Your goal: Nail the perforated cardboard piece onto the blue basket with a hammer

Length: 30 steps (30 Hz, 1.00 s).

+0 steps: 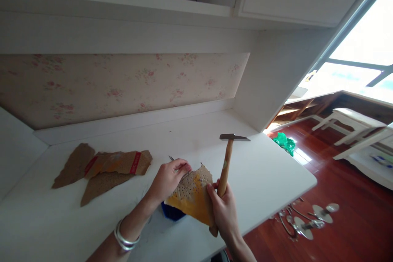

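My right hand [225,208] is closed round the wooden handle of a hammer [226,163], its metal head upward. The same hand grips the right side of a torn piece of cardboard [196,196], which is dotted with small holes and has a yellow patch. At the cardboard's upper left edge, my left hand [173,176] is closed in a pinch. A thin metal piece [171,158] sticks out behind its fingers; its exact kind is too small to make out. Partly hidden beneath the cardboard is a dark blue object [172,212] on the white tabletop [258,176].
Torn brown cardboard pieces [115,163] with red tape lie on the left. A shelf [123,2] and cabinet overhang the tabletop. On the red floor are a lamp fixture [303,225], a green plastic bag [285,144] and a white stool [353,120].
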Each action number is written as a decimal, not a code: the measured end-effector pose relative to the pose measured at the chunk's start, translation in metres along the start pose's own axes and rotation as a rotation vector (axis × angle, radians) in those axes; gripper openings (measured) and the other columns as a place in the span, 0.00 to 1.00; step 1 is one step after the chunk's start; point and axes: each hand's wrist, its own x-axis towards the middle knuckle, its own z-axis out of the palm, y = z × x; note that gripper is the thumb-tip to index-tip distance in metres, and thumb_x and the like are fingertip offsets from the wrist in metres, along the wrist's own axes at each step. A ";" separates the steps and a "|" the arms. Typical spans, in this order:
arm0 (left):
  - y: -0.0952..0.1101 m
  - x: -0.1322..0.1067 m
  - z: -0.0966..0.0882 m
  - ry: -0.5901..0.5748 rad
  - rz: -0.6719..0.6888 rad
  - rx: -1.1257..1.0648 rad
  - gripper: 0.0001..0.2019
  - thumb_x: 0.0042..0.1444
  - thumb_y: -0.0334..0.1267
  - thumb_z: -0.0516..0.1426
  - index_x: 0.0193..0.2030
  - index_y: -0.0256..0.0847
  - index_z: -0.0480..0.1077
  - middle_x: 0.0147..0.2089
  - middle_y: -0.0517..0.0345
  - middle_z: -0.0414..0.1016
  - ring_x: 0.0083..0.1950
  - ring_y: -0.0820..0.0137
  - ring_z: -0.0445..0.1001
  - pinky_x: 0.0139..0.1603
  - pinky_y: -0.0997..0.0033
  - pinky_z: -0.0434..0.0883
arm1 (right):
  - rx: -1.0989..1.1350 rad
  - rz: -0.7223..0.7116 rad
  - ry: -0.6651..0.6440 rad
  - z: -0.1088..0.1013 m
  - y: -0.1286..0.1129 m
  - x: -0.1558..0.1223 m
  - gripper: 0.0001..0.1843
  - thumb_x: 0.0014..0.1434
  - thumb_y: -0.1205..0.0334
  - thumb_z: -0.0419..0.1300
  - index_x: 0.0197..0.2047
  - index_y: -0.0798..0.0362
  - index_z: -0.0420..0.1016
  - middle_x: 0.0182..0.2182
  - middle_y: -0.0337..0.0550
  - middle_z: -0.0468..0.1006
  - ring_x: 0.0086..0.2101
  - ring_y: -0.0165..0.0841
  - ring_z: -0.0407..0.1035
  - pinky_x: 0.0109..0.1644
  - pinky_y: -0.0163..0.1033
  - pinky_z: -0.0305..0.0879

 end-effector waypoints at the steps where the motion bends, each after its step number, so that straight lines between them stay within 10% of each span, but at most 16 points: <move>1: 0.002 0.000 0.001 0.004 0.022 0.027 0.12 0.62 0.48 0.56 0.37 0.46 0.77 0.38 0.60 0.83 0.41 0.65 0.80 0.46 0.71 0.74 | -0.005 0.001 0.001 0.000 0.000 0.000 0.16 0.58 0.48 0.63 0.32 0.50 0.67 0.29 0.35 0.68 0.28 0.31 0.63 0.31 0.34 0.64; 30: -0.006 0.005 0.023 0.076 0.120 0.073 0.07 0.62 0.40 0.59 0.34 0.45 0.78 0.34 0.64 0.82 0.35 0.72 0.79 0.38 0.78 0.71 | 0.034 0.057 -0.028 0.004 0.008 0.002 0.17 0.57 0.46 0.62 0.34 0.49 0.64 0.24 0.30 0.64 0.25 0.31 0.59 0.28 0.34 0.61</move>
